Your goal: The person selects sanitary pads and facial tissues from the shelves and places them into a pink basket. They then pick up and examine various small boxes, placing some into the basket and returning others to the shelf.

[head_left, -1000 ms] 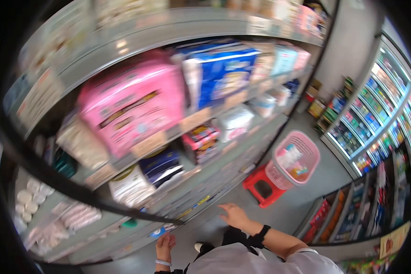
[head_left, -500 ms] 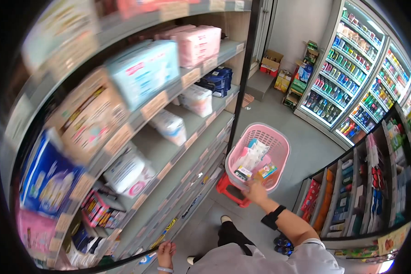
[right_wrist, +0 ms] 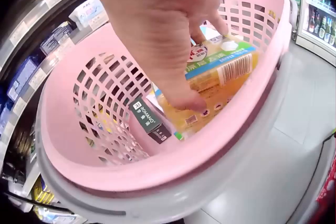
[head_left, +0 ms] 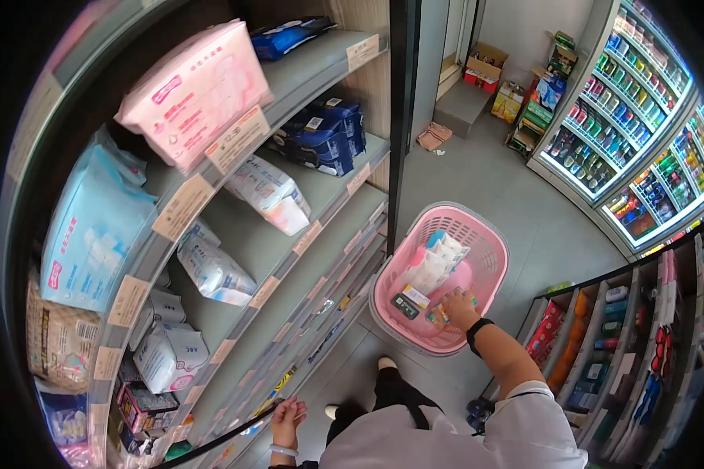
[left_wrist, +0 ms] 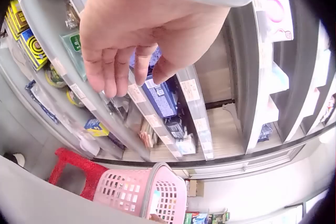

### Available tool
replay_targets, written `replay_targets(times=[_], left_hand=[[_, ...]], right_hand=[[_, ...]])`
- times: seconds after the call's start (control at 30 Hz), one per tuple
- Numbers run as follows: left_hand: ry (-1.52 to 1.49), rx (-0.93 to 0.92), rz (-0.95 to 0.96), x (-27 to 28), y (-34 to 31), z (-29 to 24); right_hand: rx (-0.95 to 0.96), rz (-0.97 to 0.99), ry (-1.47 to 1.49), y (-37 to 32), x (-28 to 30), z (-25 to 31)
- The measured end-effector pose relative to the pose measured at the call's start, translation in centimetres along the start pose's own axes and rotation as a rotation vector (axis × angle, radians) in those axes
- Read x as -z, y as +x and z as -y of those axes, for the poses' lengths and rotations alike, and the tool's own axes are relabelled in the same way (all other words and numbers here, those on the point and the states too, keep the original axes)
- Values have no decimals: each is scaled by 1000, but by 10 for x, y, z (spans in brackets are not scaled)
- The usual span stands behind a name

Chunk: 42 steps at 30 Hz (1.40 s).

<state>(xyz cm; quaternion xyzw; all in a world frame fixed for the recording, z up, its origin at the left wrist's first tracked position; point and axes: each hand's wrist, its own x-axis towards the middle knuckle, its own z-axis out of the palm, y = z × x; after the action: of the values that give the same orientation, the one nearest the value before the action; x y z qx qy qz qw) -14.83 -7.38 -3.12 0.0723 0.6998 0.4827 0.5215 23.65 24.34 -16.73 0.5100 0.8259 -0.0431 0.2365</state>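
In the head view my right hand (head_left: 460,309) reaches down into a pink plastic basket (head_left: 489,270). The right wrist view has its thumb and fingers gripping an orange wrapped pack (right_wrist: 220,85) with a barcode, tilted inside the basket. Beside that pack lies a small dark green box (right_wrist: 147,116) marked ROMANO. White packs (head_left: 434,264) fill the basket's far part. My left hand (head_left: 289,414) hangs by the lower shelves, fingers loosely bent, holding nothing; the left wrist view shows its palm (left_wrist: 152,35).
Shelves of wrapped packs, including a pink pack (head_left: 199,94) and a light blue pack (head_left: 98,227), run along the left. A red stool (left_wrist: 65,155) stands by the basket. Drinks fridges (head_left: 618,102), cartons (head_left: 485,66) and a right-hand shelf (head_left: 594,328) surround the aisle.
The view has swung right along the shelves. My right hand has moved from open air to the basket's rim, then inside onto the orange pack. The left hand stays low.
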Motion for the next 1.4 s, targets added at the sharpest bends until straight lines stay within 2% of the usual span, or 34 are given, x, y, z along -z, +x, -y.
replay_targets(times=[0.1, 0.17, 0.2, 0.27, 0.3, 0.37, 0.4, 0.47, 0.5, 0.57, 0.6, 0.67, 0.7, 0.77, 0.8, 0.83, 0.9, 0.93, 0.97, 1.0, 1.07, 1.1, 1.17, 1.2, 1.27, 1.3, 1.4], left_hand=[[19, -5, -12, -19, 7, -11], [100, -46, 48, -30, 15, -18], [95, -45, 43, -38, 17, -24], [189, -78, 177, -62, 22, -38], [183, -81, 175, -77, 22, -47], [264, -101, 385, -108, 21, -67], [260, -105, 381, -123, 22, -75], [302, -97, 659, -147, 21, -85], [302, -97, 656, -154, 21, -81], [112, 37, 856, -166, 26, -73], [-98, 183, 1012, -168, 25, -77], [-204, 211, 1014, -169, 19, -84], [-307, 240, 1010, -168, 17, -87], [-298, 248, 968, -157, 15, -84], [-265, 256, 890, -150, 15, -81], [-232, 259, 813, -143, 14, -78], [-264, 269, 760, -126, 12, -71], [-242, 236, 666, -115, 11, -67], [-219, 202, 572, -104, 9, -64], [-222, 207, 567, -94, 7, -60], [-276, 134, 402, -76, 0, -52], [-282, 138, 391, -67, -5, -49], [-262, 96, 248, -52, -14, -45], [-262, 75, 167, -46, -19, -42], [-250, 48, 95, -38, -30, -38], [-240, 20, 39, -34, -35, -37], [-264, 25, -8, -28, -45, -34]], right_hand=[[85, 88, 3, 4, 16, -12], [-38, 122, 339, -20, 78, -13], [-32, 123, 335, -33, 101, -15], [-34, 97, 960, -54, 138, -19], [-30, 94, 956, -60, 146, -18], [247, 231, 1666, -72, 151, -14], [253, 232, 1662, -75, 147, -7], [465, 439, 2155, -81, 140, 13], [468, 441, 2154, -87, 149, 26], [610, 541, 2428, -102, 169, 52], [608, 542, 2426, -100, 162, 61], [608, 648, 2467, -93, 145, 73], [597, 642, 2472, -96, 154, 76], [670, 582, 2134, -102, 171, 80], [724, 548, 1962, -95, 156, 88], [716, 545, 1966, -87, 143, 85], [814, 192, 1045, -77, 128, 73], [749, 61, 880, -64, 111, 62], [557, 93, 786, -54, 117, 47], [368, 125, 688, -45, 122, 32], [207, 177, 468, 19, 31, 10], [217, 185, 465, 21, 30, 3], [-69, 297, 272, 33, 38, -5], [-54, 302, 274, 35, 33, -1], [-349, 431, 204, 40, 17, 13], [-334, 433, 206, 42, 10, 19], [-470, 403, 211, 43, 3, 31]])
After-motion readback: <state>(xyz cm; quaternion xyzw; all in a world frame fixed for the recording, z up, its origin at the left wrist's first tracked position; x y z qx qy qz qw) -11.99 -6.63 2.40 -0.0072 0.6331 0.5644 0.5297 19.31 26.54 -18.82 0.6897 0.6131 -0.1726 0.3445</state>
